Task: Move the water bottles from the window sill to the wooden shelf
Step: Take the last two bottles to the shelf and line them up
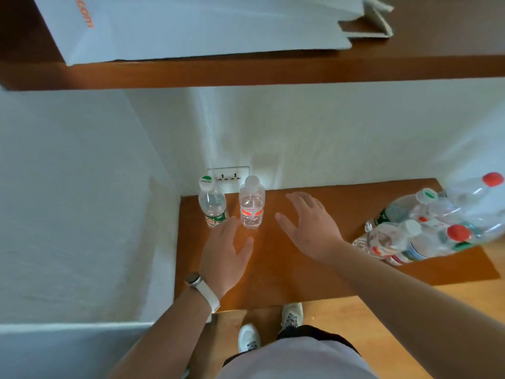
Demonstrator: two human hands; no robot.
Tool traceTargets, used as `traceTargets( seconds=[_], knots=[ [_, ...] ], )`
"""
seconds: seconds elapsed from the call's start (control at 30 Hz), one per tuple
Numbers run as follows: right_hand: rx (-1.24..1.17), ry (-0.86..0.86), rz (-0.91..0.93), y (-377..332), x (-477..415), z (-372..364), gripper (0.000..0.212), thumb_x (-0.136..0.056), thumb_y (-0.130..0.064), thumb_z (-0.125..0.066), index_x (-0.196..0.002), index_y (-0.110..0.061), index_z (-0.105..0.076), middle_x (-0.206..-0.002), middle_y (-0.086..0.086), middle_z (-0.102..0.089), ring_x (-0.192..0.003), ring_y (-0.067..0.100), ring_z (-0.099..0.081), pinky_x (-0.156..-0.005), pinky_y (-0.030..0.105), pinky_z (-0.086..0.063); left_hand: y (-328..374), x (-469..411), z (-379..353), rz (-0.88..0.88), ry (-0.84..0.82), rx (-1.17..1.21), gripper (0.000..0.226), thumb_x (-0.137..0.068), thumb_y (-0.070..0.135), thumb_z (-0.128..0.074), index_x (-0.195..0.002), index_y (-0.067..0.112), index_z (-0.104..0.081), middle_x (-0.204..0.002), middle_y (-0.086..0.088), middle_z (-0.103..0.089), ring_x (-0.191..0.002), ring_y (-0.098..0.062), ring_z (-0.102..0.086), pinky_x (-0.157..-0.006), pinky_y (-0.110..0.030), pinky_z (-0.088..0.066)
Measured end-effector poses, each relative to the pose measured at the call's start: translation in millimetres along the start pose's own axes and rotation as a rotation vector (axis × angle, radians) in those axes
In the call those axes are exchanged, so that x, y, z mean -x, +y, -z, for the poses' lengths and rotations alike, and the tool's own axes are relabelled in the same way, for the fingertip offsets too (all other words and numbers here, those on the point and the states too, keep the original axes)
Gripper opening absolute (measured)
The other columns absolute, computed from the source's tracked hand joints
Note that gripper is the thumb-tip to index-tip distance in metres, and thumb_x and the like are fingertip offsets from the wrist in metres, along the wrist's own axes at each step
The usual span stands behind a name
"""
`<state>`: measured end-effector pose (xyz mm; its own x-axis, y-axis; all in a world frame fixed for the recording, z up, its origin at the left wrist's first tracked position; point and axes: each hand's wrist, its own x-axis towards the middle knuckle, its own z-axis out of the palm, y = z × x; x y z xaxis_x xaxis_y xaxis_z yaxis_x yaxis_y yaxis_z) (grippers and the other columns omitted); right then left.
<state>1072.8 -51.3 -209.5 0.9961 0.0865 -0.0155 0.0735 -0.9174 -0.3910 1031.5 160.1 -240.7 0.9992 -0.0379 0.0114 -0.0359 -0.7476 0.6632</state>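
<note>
Two bottles are standing upright at the back left corner of the shelf: a green bottle and a red bottle, just beside each other and in front of a socket. One pile of bottles is lying on its side at the shelf's right end, showing four caps; the full count cannot be told. Two hands are hovering over the shelf, both with fingers spread and grasping nothing. The left hand is sitting just short of the upright pair, and whether it is touching them cannot be told. The right hand is hanging beside the red bottle. Risk one: the left fingertips are lying close enough that a careless sweep is likely to be knocking the pair over, being tall and narrow. Risk two: the pile is overhanging the right edge, so round bottles are liable to be rolling off. One bag is lying on one upper shelf. No sill is showing plainly.
</note>
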Motion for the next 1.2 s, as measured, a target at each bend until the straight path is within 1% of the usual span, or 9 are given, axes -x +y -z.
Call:
traceTargets(
  seconds=[0.13, 0.33, 0.57, 0.77, 0.87, 0.93, 1.0, 1.1, 1.2],
  knots=[
    [0.195, 0.059, 0.049, 22, 22, 22, 0.067, -0.094, -0.067, -0.030, -0.145, -0.024, -0.039, -0.150, -0.003, -0.041, -0.139, 0.020, -0.033, -0.107, 0.039, -0.034, 31, -8, -17, -0.236, -0.054, -0.150, 0.050, -0.096, 0.048, -0.051, -0.141, 0.025, -0.050, -0.145, 0.003, -0.051, -0.136, -0.018, -0.044, -0.108, -0.029, -0.029],
    [0.307, 0.134, -0.020, 63, 47, 61, 0.062, -0.094, -0.065, -0.029, -0.140, -0.026, -0.044, -0.146, -0.003, -0.047, -0.136, 0.022, -0.038, -0.106, 0.044, -0.035, 86, -29, -46, -0.473, -0.093, -0.319, 0.050, -0.098, 0.048, -0.045, -0.142, 0.026, -0.049, -0.150, 0.001, -0.047, -0.141, -0.022, -0.040, -0.111, -0.036, -0.022],
    [0.365, 0.181, -0.107, 139, 83, 107, 0.059, -0.095, -0.062, -0.028, -0.135, -0.024, -0.050, -0.141, 0.000, -0.052, -0.132, 0.026, -0.045, -0.106, 0.046, -0.035, 165, -39, -96, -0.614, -0.147, -0.402, 0.053, -0.099, 0.053, -0.038, -0.144, 0.027, -0.047, -0.153, 0.001, -0.045, -0.143, -0.023, -0.038, -0.112, -0.036, -0.016],
    [0.312, 0.212, -0.147, 213, 103, 135, 0.052, -0.092, -0.059, -0.036, -0.129, -0.026, -0.049, -0.132, -0.004, -0.057, -0.123, 0.022, -0.052, -0.100, 0.041, -0.043, 223, -42, -144, -0.617, -0.157, -0.443, 0.052, -0.098, 0.056, -0.044, -0.140, 0.026, -0.051, -0.148, 0.001, -0.050, -0.137, -0.023, -0.046, -0.107, -0.036, -0.025],
    [0.241, 0.163, -0.164, 245, 105, 135, 0.052, -0.092, -0.059, -0.042, -0.134, -0.027, -0.044, -0.135, -0.005, -0.053, -0.125, 0.020, -0.050, -0.099, 0.039, -0.044, 240, -38, -160, -0.611, -0.154, -0.433, 0.052, -0.095, 0.057, -0.042, -0.131, 0.024, -0.058, -0.135, 0.001, -0.061, -0.122, -0.022, -0.058, -0.099, -0.039, -0.046],
    [0.156, 0.101, -0.176, 262, 103, 130, 0.053, -0.093, -0.059, -0.042, -0.137, -0.029, -0.037, -0.140, -0.006, -0.048, -0.125, 0.020, -0.050, -0.099, 0.038, -0.045, 247, -33, -170, -0.592, -0.134, -0.432, 0.044, -0.092, 0.052, -0.054, -0.126, 0.024, -0.060, -0.126, 0.003, -0.066, -0.112, -0.021, -0.064, -0.089, -0.037, -0.053],
    [0.066, 0.025, -0.176, 275, 102, 123, 0.052, -0.094, -0.058, -0.043, -0.137, -0.032, -0.033, -0.138, -0.007, -0.050, -0.120, 0.018, -0.054, -0.094, 0.036, -0.048, 251, -27, -180, -0.527, -0.138, -0.435, 0.043, -0.091, 0.047, -0.062, -0.128, 0.025, -0.059, -0.126, 0.004, -0.067, -0.110, -0.020, -0.065, -0.085, -0.033, -0.054],
    [-0.127, -0.046, -0.178, 287, 100, 109, 0.050, -0.090, -0.058, -0.052, -0.131, -0.035, -0.033, -0.125, -0.011, -0.054, -0.104, 0.012, -0.058, -0.084, 0.029, -0.053, 253, -18, -191, -0.381, -0.164, -0.379, 0.048, -0.095, 0.045, -0.057, -0.139, 0.028, -0.049, -0.136, 0.004, -0.061, -0.119, -0.020, -0.061, -0.088, -0.028, -0.052],
    [-0.266, -0.076, -0.155, 294, 96, 98, 0.051, -0.086, -0.057, -0.060, -0.126, -0.038, -0.036, -0.117, -0.016, -0.051, -0.096, 0.007, -0.054, -0.078, 0.017, -0.046, 254, -9, -200, -0.220, -0.130, -0.256, 0.053, -0.094, 0.043, -0.061, -0.141, 0.031, -0.043, -0.138, 0.004, -0.059, -0.119, -0.020, -0.060, -0.091, -0.029, -0.052]
  ],
)
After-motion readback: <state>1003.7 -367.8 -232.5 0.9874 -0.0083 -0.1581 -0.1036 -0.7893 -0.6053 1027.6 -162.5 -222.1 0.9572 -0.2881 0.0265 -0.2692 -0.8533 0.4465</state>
